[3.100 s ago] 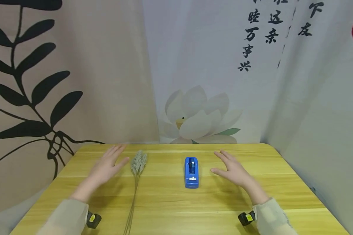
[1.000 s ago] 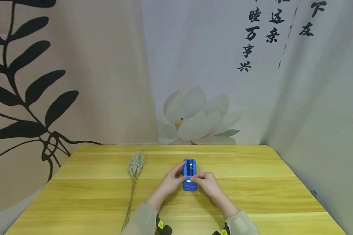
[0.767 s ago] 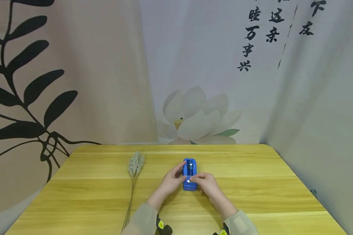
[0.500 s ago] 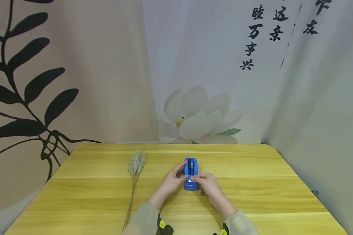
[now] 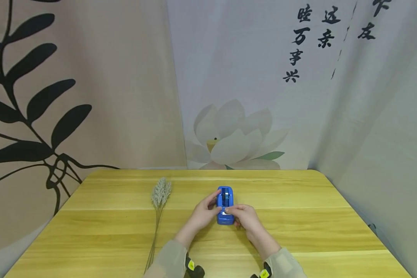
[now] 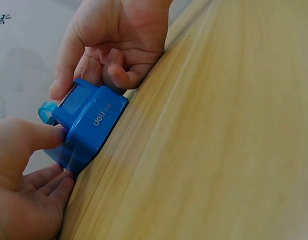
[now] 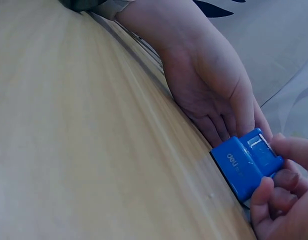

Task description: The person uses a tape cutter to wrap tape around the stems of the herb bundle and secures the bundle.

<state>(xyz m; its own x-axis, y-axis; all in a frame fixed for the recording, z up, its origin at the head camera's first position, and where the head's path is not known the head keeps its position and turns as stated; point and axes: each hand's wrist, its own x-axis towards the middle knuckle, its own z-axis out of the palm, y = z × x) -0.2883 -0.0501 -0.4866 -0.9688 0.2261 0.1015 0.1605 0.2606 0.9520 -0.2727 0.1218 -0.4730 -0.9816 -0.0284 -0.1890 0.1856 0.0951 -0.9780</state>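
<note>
Below the head view's centre, my left hand (image 5: 201, 215) grips the blue plastic tape dispenser (image 5: 225, 219). My right hand (image 5: 247, 219) pinches its toothed edge (image 6: 68, 94).

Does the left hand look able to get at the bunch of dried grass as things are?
Probably yes, after letting go: the left hand is holding the blue tape dispenser, but nothing visible blocks its way across to the dried grass.

Printed drapes (image 5: 125, 96) behind wood-grain tbl (image 5: 316, 224) show curtained-off spot, rm type unclear.
</note>
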